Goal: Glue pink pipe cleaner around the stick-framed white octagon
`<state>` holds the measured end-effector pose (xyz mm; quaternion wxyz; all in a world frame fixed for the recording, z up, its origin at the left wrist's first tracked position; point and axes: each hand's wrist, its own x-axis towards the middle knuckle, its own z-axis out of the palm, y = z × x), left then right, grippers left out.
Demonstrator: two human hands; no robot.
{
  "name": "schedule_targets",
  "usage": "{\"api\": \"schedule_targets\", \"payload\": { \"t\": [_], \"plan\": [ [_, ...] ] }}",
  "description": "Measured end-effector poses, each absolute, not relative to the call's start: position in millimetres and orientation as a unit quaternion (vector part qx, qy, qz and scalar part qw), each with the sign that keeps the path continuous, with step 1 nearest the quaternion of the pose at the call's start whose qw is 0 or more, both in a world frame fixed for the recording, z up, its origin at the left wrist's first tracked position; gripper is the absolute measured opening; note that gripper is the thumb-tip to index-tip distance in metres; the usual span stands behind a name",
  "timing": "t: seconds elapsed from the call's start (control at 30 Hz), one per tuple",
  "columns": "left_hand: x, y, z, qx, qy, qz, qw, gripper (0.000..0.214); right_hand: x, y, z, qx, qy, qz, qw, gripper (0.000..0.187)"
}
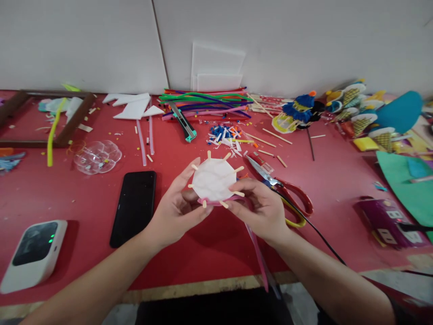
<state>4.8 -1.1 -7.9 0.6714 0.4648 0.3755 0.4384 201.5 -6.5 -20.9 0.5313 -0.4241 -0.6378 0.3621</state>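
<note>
A white round disc (214,179) with several short wooden sticks poking out around its rim is held up over the table's front part. My left hand (181,198) grips its left and lower edge, thumb below and fingers behind. On the other side, my right hand (260,207) pinches the lower right edge between thumb and fingers. A pink strip (259,257) runs along the disc's lower edge, passes behind my right hand and hangs down past the table edge. The disc's underside and some fingertips are hidden.
Scissors (287,192) lie right of the disc, a black phone (133,207) to the left. Behind are a utility knife (182,122), pipe cleaners (206,101) and scraps (226,135). A white device (34,253) and a purple clock (392,221) stand at the sides.
</note>
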Motion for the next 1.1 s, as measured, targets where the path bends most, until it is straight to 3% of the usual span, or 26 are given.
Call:
{"api": "schedule_targets", "payload": {
  "t": [0.47,0.83,1.03,1.1],
  "plan": [
    [4.0,-10.6,-11.8,0.536,0.334,0.501,0.591,0.082,208.9,-4.7,-12.5,-0.330,-0.733,0.252,0.539,0.023],
    [3.2,-3.2,-5.7,0.518,0.400,0.442,0.614,0.067,202.0,-8.5,-17.3,-0.423,-0.611,0.390,0.544,0.024],
    [4.2,-2.4,-7.9,0.535,0.428,0.425,0.592,0.032,198.9,-7.2,-15.8,-0.444,-0.568,0.442,0.533,0.023],
    [4.9,-2.2,-7.9,0.526,0.433,0.431,0.592,0.041,198.8,-6.8,-15.3,-0.449,-0.564,0.447,0.530,0.023]
  ]
}}
